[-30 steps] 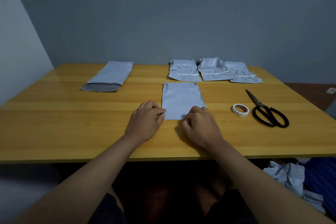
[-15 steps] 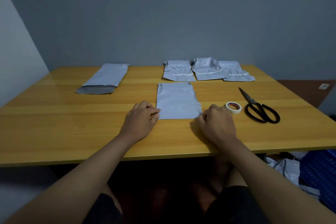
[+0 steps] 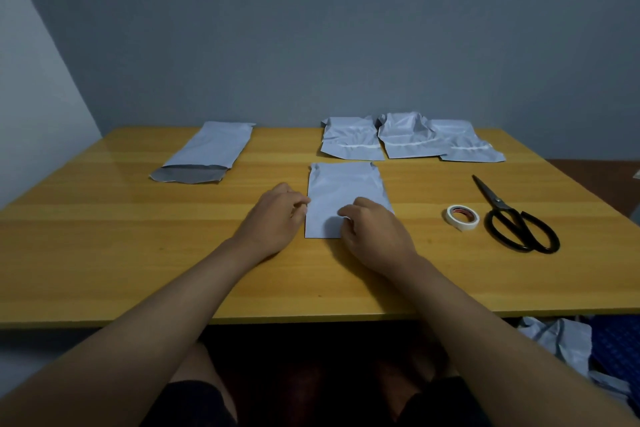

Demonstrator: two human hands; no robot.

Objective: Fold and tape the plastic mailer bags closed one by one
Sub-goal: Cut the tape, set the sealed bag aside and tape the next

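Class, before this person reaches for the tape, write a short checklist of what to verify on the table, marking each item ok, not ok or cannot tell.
1. Folded bag lies flat on the table: ok.
2. Left hand touches the bag's left edge: ok.
3. Right hand rests on the bag's near right corner: ok.
4. Tape roll lies free, right of the bag: ok.
5. Scissors lie beside the tape: ok.
6. Fold is creased enough to stay shut once released: cannot tell.
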